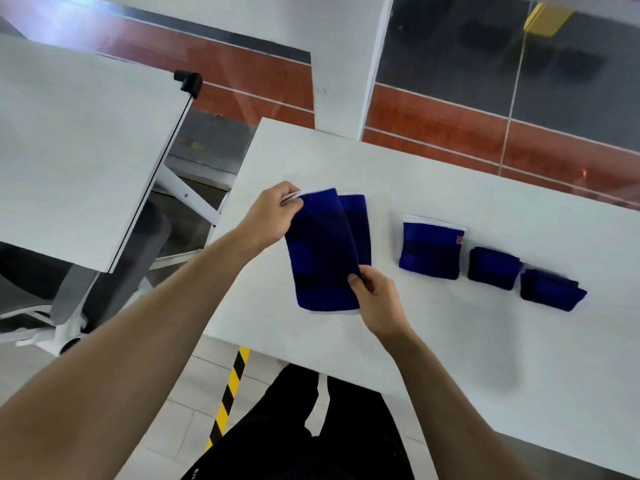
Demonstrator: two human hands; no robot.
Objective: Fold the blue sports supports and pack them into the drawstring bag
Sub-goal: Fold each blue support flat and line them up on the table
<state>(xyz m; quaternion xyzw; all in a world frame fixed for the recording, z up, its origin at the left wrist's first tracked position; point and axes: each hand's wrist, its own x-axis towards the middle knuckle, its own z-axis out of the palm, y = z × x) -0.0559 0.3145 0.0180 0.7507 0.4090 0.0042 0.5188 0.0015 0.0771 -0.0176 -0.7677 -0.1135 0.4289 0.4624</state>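
A long blue support [320,251] with white hems lies flat at the left of the white table [450,341]. My left hand [273,216] pinches its far white hem; my right hand [377,299] grips its right edge near the lower end. A second blue support [358,220] lies partly under it, sticking out on the right. Further right sit a folded blue support [431,249] and two smaller, darker folded ones [493,268] [550,289]. No drawstring bag is in view.
Another white table [69,150] stands to the left across a gap, with a grey office chair [104,271] beneath it. Yellow-black floor tape [230,389] runs under the table's near edge. My dark trousers [311,427] are at the bottom.
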